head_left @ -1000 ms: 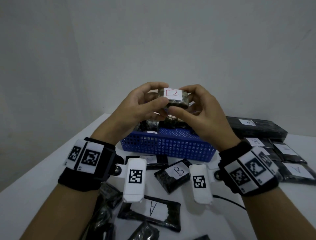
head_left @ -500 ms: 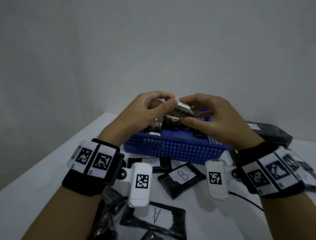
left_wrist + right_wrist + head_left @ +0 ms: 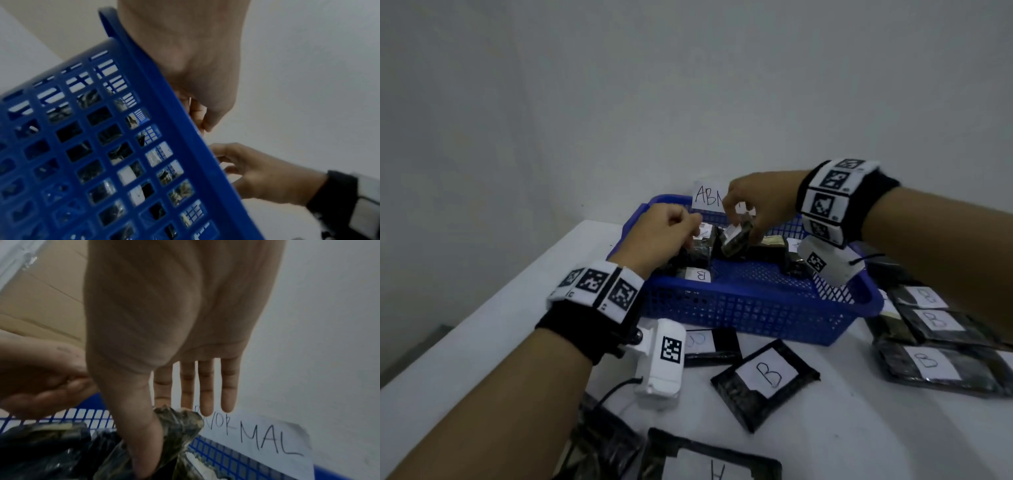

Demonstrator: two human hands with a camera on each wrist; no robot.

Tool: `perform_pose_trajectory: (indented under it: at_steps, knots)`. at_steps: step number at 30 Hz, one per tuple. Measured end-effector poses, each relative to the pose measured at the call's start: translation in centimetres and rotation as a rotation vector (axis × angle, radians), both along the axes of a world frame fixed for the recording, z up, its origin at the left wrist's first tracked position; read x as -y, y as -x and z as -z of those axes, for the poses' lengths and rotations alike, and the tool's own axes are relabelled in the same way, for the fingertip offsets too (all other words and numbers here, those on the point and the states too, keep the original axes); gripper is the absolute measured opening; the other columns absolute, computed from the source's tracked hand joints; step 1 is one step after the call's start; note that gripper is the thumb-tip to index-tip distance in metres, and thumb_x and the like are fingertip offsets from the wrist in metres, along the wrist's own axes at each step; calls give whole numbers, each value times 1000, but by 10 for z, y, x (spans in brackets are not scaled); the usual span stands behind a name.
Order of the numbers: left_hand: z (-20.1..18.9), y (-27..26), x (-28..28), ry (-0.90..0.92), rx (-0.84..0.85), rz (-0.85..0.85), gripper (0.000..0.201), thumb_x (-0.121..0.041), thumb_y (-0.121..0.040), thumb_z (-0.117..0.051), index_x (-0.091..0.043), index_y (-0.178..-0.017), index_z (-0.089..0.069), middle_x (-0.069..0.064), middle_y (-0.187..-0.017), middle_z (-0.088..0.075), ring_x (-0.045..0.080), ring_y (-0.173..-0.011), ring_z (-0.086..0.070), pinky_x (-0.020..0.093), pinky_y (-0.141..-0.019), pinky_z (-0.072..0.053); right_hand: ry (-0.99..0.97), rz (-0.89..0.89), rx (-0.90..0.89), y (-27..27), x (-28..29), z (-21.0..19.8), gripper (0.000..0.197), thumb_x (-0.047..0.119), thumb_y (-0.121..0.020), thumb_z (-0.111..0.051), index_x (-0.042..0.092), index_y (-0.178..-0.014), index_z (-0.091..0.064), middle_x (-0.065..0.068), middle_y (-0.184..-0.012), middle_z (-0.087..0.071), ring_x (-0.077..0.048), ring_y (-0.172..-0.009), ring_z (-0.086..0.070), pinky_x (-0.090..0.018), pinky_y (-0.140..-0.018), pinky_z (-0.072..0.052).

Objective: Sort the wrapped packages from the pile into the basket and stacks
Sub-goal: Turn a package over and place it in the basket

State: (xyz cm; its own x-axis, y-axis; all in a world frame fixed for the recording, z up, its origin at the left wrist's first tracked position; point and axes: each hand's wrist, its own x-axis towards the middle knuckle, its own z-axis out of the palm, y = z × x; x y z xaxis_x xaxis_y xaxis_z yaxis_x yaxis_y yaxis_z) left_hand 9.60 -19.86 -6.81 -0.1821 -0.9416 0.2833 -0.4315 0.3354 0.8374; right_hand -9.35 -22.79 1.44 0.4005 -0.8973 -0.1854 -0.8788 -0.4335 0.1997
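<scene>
My right hand (image 3: 743,222) pinches a small dark wrapped package (image 3: 736,237) with a white label, tilted, low inside the blue basket (image 3: 750,308). In the right wrist view the thumb presses on the package (image 3: 179,425), the forefinger is behind it, and the other fingers (image 3: 206,394) are straight. My left hand (image 3: 686,228) hovers over the basket's left part with its fingers curled, and I see nothing in it. Several wrapped packages (image 3: 767,251) lie in the basket. The left wrist view shows the basket wall (image 3: 102,146) and both hands above the rim.
A paper label reading ABNORMAL (image 3: 267,439) stands at the basket's back wall. Loose packages marked B (image 3: 767,377) and A (image 3: 709,460) lie on the white table (image 3: 500,342) in front. A stack of B packages (image 3: 935,356) lies at the right. The wall is close behind.
Both hands have moved forward and down from in front of the basket into it. My left hand has let go of the package; only the right hand holds it now.
</scene>
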Motion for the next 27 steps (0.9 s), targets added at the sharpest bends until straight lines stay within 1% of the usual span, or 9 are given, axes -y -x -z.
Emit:
perform_pose_trajectory:
  at_steps: [3,7,10,12,14,18,22,24,27]
  knots:
    - [3,-2,3,1,-43,-32,34,-30,-100,-57,-11,-72,-65,-9,-57,-61,-4,-41,-47,24,-54,-38,-45,-54,-67,-5,13,16,37,29,-74,-88,21,-100,-62,-2,-107,-57,-23,-96,-57,-36,-79,-49]
    - [5,-3,4,-2,-60,-49,35,-30,-99,-59,-14,-69,-64,-14,-47,-55,-4,-42,-47,23,-54,-38,-140,-87,-132,-6,21,45,44,37,-75,-87,18,-105,-62,0,-98,-66,-21,-89,-60,-37,-80,-53]
    - [4,-2,5,-26,-50,-38,35,-30,-99,-59,-15,-69,-65,-12,-51,-56,-5,-40,-46,24,-54,-37,-135,-82,-180,3,26,64,49,47,-75,-84,22,-105,-54,0,-101,-64,-21,-90,-58,-34,-75,-49]
    - [4,-2,6,-36,-39,-33,34,-31,-98,-59,-16,-69,-66,-12,-53,-57,-5,-41,-47,24,-56,-38,-132,-54,-133,11,28,71,49,53,-76,-82,24,-104,-53,3,-99,-63,-18,-89,-57,-31,-73,-44]
    - [5,-2,6,-37,-36,-37,34,-31,-98,-59,-16,-69,-66,-11,-53,-57,-5,-43,-48,24,-58,-39,-144,-24,-45,15,29,72,48,59,-80,-75,23,-106,-57,9,-93,-61,-16,-87,-58,-30,-73,-44]
    - [3,-2,5,-38,-29,-40,34,-32,-98,-59,-17,-69,-66,-11,-54,-57,-5,-42,-48,24,-58,-39,-73,-24,-50,13,28,74,40,59,-82,-72,27,-102,-61,14,-86,-58,-13,-83,-58,-29,-68,-43]
    - [2,-1,1,-24,21,-39,35,-32,-99,-59,-19,-67,-65,-8,-58,-60,-7,-44,-50,21,-57,-38,-35,-48,-81,6,22,67,44,63,-78,-74,29,-102,-60,10,-91,-61,-15,-86,-59,-29,-65,-42]
    - [1,0,-2,-33,54,-22,33,-31,-99,-58,-18,-70,-67,-6,-61,-66,-9,-46,-53,20,-59,-38,-77,-77,-40,1,18,62,40,57,-80,-76,28,-103,-61,12,-88,-59,-12,-83,-57,-29,-68,-44]
    - [-1,0,-4,-23,75,-20,32,-31,-101,-55,-14,-78,-70,-3,-64,-70,-8,-46,-54,19,-59,-38,-259,-79,96,-6,11,58,32,43,-83,-79,26,-110,-71,16,-84,-63,-5,-82,-60,-30,-85,-51]
